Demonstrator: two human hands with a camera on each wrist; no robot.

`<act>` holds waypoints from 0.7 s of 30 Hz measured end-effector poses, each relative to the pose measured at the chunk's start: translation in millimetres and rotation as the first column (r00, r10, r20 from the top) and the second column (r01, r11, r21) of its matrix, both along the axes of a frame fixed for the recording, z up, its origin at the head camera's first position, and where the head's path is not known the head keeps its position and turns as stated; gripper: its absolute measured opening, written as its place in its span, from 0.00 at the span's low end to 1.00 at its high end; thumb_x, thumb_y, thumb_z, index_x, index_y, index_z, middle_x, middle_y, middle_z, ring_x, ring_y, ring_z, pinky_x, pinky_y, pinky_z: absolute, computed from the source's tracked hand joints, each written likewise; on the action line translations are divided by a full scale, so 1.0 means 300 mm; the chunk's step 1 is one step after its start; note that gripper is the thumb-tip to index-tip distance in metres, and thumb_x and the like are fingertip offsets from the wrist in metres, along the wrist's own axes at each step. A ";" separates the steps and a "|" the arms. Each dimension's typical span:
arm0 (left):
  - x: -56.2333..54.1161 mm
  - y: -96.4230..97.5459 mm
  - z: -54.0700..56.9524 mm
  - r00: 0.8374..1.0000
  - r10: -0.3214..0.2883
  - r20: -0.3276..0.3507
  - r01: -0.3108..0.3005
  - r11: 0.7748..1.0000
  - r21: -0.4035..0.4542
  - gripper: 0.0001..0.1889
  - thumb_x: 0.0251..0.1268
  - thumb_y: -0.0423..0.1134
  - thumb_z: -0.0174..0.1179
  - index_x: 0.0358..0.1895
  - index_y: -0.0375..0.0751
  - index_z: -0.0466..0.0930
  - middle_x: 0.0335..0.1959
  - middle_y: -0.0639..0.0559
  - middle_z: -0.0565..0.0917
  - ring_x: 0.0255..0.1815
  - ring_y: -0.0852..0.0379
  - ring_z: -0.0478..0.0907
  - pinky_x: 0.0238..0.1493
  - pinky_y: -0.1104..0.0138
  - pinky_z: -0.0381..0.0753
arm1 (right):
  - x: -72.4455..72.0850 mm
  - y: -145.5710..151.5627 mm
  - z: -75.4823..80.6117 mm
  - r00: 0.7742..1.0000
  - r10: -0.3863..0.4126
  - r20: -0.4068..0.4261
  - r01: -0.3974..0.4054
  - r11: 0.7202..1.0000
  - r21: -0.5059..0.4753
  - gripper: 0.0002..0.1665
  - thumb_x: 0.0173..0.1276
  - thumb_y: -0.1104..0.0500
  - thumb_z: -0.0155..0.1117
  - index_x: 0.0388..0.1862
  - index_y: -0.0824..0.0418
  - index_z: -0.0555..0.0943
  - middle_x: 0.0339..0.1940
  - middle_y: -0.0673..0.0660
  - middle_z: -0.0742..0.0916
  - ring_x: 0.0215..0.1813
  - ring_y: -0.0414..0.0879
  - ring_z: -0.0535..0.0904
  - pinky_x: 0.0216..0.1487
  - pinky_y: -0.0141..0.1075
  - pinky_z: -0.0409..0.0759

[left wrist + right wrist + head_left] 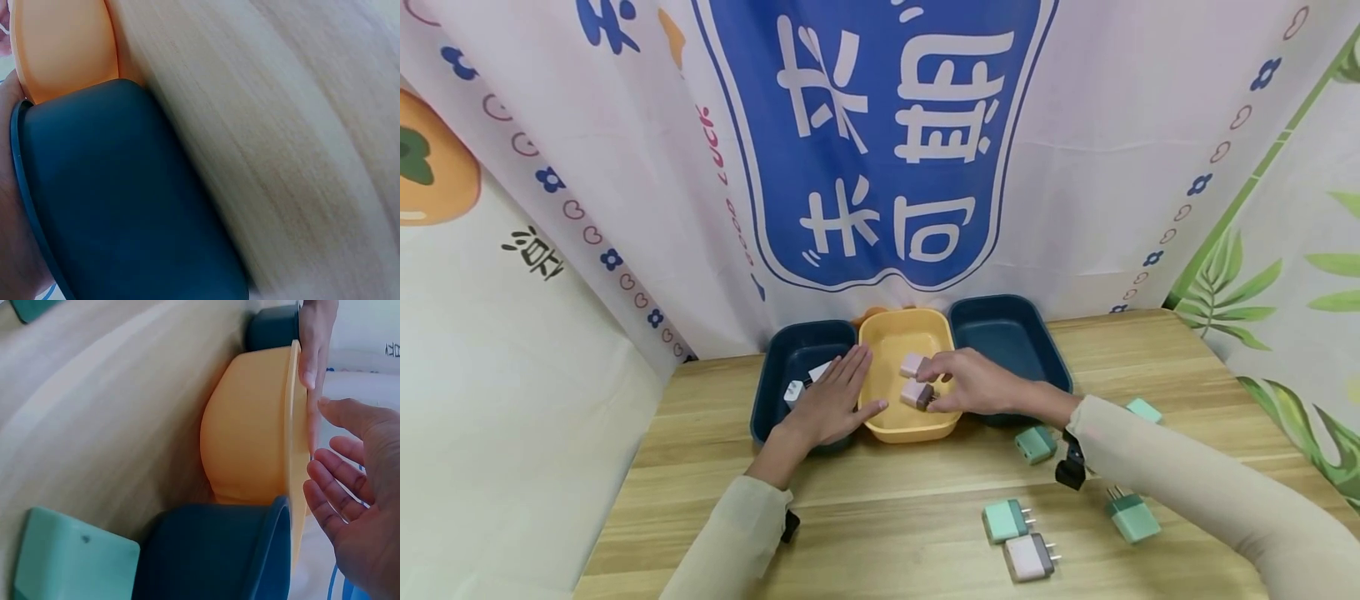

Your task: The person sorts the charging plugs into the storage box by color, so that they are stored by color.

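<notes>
My right hand (pixel 973 382) is over the yellow tray (pixel 895 432), its fingers loosely bent beside two pink plug chargers in the tray, an upper one (pixel 912 365) and a lower one (pixel 914 392). In the right wrist view nothing lies between thumb and fingers of that hand (pixel 369 487). My left hand (pixel 827 404) has straight fingers and rests across the near part of the left dark blue tray (pixel 801 336), reaching the yellow tray's left rim. White chargers (pixel 793 392) lie in that blue tray, partly hidden by the hand.
Another dark blue tray (pixel 1000 325) adjoins on the right. Green chargers lie on the wooden table: one near this tray (pixel 1036 445), one in front (pixel 1006 521), one under the right forearm (pixel 1133 517). A pink charger (pixel 1028 557) lies at the front. A curtain (pixel 1075 208) hangs behind.
</notes>
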State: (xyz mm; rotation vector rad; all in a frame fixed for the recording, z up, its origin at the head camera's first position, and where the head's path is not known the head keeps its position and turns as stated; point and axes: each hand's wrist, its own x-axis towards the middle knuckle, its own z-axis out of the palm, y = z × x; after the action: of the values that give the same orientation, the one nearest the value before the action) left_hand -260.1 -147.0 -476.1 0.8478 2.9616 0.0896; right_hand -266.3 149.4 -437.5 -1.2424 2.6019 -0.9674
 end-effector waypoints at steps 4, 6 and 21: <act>0.000 -0.001 0.000 1.000 -0.001 0.005 0.001 1.000 0.002 0.49 0.81 0.71 0.37 0.88 0.38 0.38 0.90 0.46 0.39 0.90 0.50 0.34 0.88 0.53 0.40 | 0.041 0.020 0.015 0.999 0.033 -0.028 -0.033 0.999 0.003 0.20 0.66 0.56 0.80 0.54 0.62 0.90 0.53 0.59 0.91 0.51 0.53 0.88 0.52 0.52 0.89; 0.000 -0.003 -0.001 1.000 0.003 0.009 -0.003 1.000 0.004 0.49 0.81 0.72 0.37 0.88 0.39 0.38 0.90 0.46 0.39 0.90 0.50 0.33 0.88 0.53 0.39 | 0.064 0.031 0.022 0.998 0.045 -0.051 -0.044 0.999 0.007 0.19 0.66 0.55 0.80 0.55 0.60 0.90 0.53 0.56 0.91 0.49 0.48 0.87 0.51 0.49 0.89; -0.003 -0.002 -0.005 1.000 0.007 0.012 -0.008 1.000 0.026 0.49 0.81 0.72 0.35 0.88 0.38 0.39 0.90 0.47 0.38 0.90 0.51 0.33 0.88 0.53 0.40 | 0.195 0.134 0.009 0.983 0.107 -0.149 -0.103 0.994 0.034 0.21 0.65 0.55 0.81 0.55 0.59 0.89 0.53 0.52 0.91 0.54 0.45 0.87 0.56 0.42 0.87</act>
State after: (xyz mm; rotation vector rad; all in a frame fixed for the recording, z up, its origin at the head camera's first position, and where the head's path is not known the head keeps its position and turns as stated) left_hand -261.0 -147.8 -477.8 0.8363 2.9588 0.1332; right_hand -207.7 189.6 -434.8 -1.4833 2.6179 -0.8493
